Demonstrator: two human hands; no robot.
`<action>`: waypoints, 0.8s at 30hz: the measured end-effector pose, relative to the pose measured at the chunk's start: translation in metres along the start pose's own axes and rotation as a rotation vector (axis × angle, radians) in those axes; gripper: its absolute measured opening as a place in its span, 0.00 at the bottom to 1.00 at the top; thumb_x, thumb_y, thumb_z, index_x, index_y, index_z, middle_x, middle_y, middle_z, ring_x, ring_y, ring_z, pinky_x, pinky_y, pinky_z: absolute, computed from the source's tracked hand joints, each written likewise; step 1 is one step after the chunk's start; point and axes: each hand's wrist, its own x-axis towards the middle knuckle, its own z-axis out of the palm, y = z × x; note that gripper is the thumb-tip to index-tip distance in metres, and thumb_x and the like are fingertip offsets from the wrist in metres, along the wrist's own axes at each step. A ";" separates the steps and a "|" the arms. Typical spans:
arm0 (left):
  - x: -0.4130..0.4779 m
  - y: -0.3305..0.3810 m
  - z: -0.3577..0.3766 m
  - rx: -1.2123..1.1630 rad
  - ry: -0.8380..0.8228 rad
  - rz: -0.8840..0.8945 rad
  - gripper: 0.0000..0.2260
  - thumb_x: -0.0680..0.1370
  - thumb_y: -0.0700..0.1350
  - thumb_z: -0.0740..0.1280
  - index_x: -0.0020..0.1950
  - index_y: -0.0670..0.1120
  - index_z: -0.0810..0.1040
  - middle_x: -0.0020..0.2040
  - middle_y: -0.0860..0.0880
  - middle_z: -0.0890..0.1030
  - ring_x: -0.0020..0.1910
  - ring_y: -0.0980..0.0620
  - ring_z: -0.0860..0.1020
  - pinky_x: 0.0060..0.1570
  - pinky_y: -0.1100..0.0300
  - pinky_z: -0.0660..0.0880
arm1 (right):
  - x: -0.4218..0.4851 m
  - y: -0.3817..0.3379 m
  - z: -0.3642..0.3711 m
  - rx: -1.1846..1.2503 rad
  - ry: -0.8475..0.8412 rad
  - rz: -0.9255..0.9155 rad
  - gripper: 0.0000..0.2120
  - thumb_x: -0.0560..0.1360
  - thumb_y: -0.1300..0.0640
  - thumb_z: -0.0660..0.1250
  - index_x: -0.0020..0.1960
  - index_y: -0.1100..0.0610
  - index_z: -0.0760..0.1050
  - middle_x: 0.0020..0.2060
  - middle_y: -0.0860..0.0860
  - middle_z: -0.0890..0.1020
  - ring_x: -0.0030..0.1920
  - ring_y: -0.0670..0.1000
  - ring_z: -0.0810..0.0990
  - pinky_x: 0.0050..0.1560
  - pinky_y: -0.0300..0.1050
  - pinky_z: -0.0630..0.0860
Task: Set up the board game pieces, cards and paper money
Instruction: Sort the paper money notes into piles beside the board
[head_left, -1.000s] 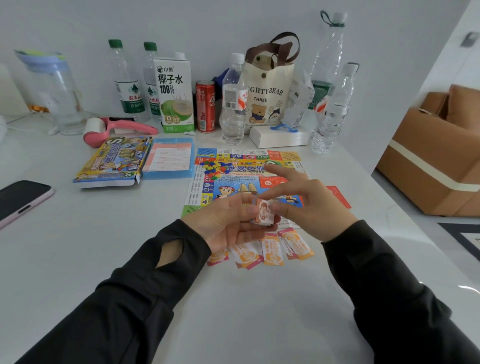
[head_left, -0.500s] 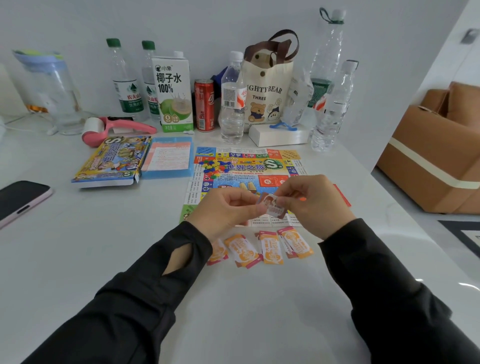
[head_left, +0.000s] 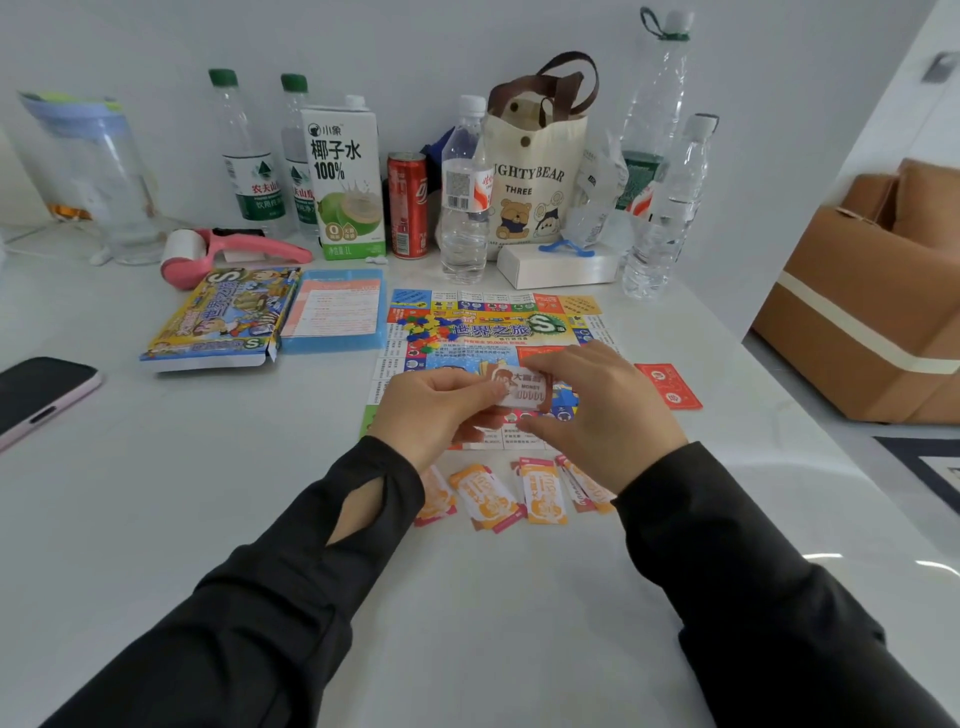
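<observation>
While the bundle of paper money (head_left: 521, 391) is held just above the near edge of the board (head_left: 498, 322), the step in hand seems to be the sorting of the notes. Both hands pinch it, the left hand (head_left: 431, 410) from 9 o'clock and the right hand (head_left: 597, 405) from 3 o'clock, fingers curled on its ends. Next, I think, one note must be slid off and laid with the orange piles (head_left: 488, 493) on the table (head_left: 208, 493) at 6 o'clock. Red cards (head_left: 667, 385) lie at 3 o'clock and coloured pieces (head_left: 423, 327) at 11 o'clock.
</observation>
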 end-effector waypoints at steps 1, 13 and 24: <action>0.000 0.000 0.001 -0.008 -0.009 -0.010 0.03 0.73 0.43 0.71 0.38 0.47 0.82 0.33 0.49 0.84 0.30 0.55 0.81 0.37 0.61 0.78 | 0.000 0.001 0.001 -0.015 0.022 -0.013 0.21 0.67 0.54 0.75 0.57 0.59 0.78 0.48 0.53 0.83 0.50 0.55 0.78 0.51 0.48 0.73; -0.006 -0.001 0.008 0.173 0.097 0.270 0.12 0.73 0.39 0.70 0.54 0.49 0.80 0.33 0.54 0.82 0.27 0.61 0.78 0.29 0.72 0.73 | 0.001 -0.002 0.000 -0.002 -0.004 0.039 0.20 0.71 0.51 0.71 0.61 0.56 0.77 0.51 0.51 0.81 0.54 0.51 0.76 0.55 0.43 0.70; -0.008 0.002 0.003 0.699 0.057 0.535 0.11 0.73 0.42 0.71 0.54 0.50 0.80 0.39 0.53 0.82 0.37 0.57 0.78 0.44 0.67 0.74 | 0.003 -0.005 -0.010 0.254 -0.111 0.232 0.05 0.73 0.60 0.68 0.46 0.56 0.83 0.37 0.48 0.82 0.35 0.42 0.75 0.35 0.25 0.68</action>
